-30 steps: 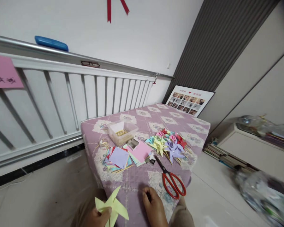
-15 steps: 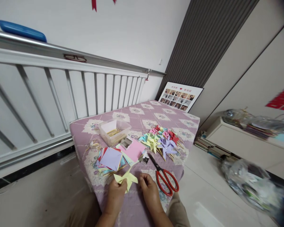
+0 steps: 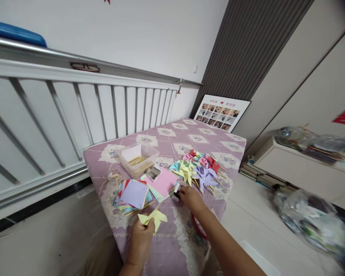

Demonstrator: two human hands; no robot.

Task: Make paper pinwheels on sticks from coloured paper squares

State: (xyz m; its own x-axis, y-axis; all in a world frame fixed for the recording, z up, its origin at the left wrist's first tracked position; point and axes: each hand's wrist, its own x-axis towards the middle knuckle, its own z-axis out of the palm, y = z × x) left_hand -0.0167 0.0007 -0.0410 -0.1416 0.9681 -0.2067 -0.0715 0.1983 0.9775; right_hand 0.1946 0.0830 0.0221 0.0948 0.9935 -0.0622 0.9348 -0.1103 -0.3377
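Observation:
My left hand [image 3: 142, 237] is closed, pinching a pale yellow paper pinwheel [image 3: 158, 217] between thumb and fingers near the table's front edge. Further forward, my right hand [image 3: 189, 196] has its fingertips closed on a small black-and-white packet [image 3: 176, 190] beside the pink paper sheet [image 3: 162, 182]. What the packet contains does not show. Red-handled scissors [image 3: 197, 227] lie under my right forearm, which hides most of them. Left of the pink sheet is a stack of coloured paper squares [image 3: 134, 193]. Finished pinwheels [image 3: 204, 176] on sticks are heaped just beyond my right hand.
A clear plastic box [image 3: 126, 163] with wooden sticks stands behind the paper stack. The flowered cloth covers the table [image 3: 186, 140]. A white radiator [image 3: 103, 111] runs along the left wall. On the right floor lie plastic bags [image 3: 307, 222] beside a low cabinet [image 3: 299, 163].
My right hand has moved forward from beside the left one to the small black-and-white packet, its forearm now covering the scissors. My left hand keeps hold of the yellow pinwheel.

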